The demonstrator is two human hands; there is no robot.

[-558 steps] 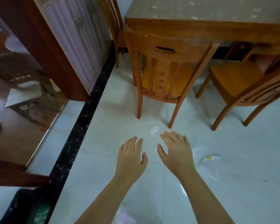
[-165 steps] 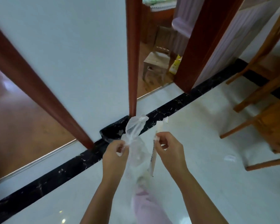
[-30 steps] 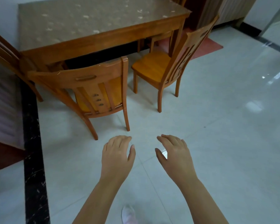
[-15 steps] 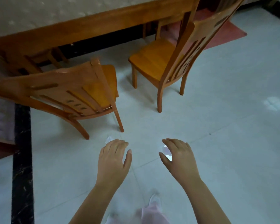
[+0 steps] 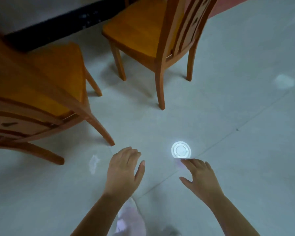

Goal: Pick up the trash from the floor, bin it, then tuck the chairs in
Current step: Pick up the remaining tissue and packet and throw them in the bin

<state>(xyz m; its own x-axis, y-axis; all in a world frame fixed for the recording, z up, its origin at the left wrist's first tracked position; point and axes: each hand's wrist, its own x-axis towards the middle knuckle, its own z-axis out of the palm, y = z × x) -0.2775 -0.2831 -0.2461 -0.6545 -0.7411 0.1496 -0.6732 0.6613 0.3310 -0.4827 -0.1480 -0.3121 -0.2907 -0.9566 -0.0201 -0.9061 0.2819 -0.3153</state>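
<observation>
Two hands are hovering apart over the tiled floor (image 5: 245,167), the left hand (image 5: 124,171) and right hand (image 5: 201,179) both lying loose-fingered and gripping nothing; I'm seeing a round white lid (image 5: 181,150) lying just beyond the right fingertips (image 5: 184,161) and a white scrap (image 5: 93,163) lying beside the left chair (image 5: 58,68)

Dim, glare spot on floor (image 5: 228,116), motion blur top-left, edges warped
</observation>
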